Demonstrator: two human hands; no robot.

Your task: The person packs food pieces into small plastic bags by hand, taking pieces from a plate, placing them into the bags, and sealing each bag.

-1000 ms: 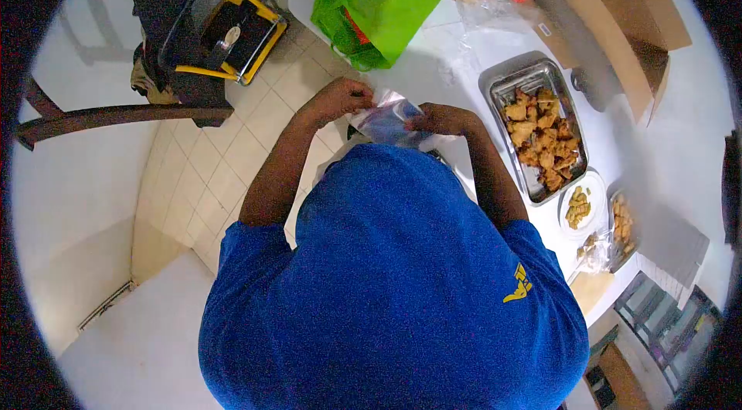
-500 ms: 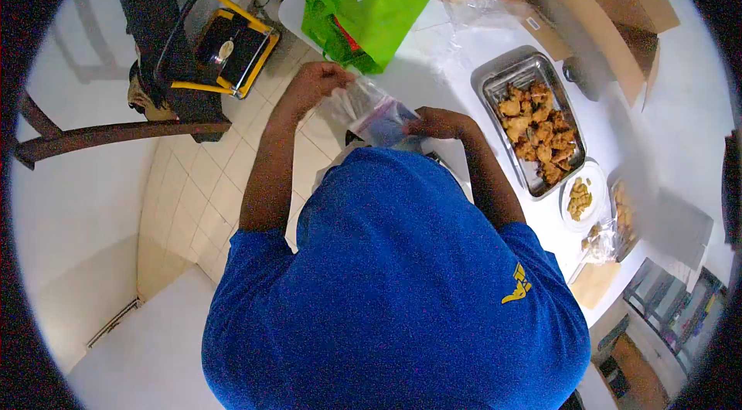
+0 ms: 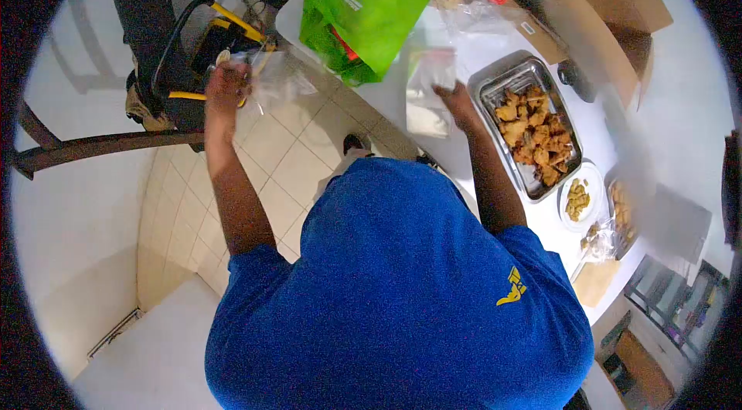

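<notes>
My left hand (image 3: 229, 81) is out over the floor on the left, blurred by motion. From its closed fingers trails a clear plastic bag (image 3: 284, 84), thin and smeared. Above the white table, my right hand (image 3: 459, 103) pinches the edge of a flat see-through zip bag (image 3: 430, 97), which hangs between the green bag and the metal tray. The metal tray (image 3: 535, 192) with fried browned food pieces (image 3: 539, 128) lies just right of my right hand.
A green shopping bag (image 3: 363, 12) stands at the table's far left. Right of the tray are a white plate (image 3: 591, 217) with small yellowish pieces and a cardboard box (image 3: 595, 8). A yellow-and-black folding frame (image 3: 236, 20) and a dark wooden chair (image 3: 116, 138) are at left.
My hands have moved apart: the left swung out to the left with a clear bag, the right rose to the right with a zip bag. Before, both held plastic together near my body.
</notes>
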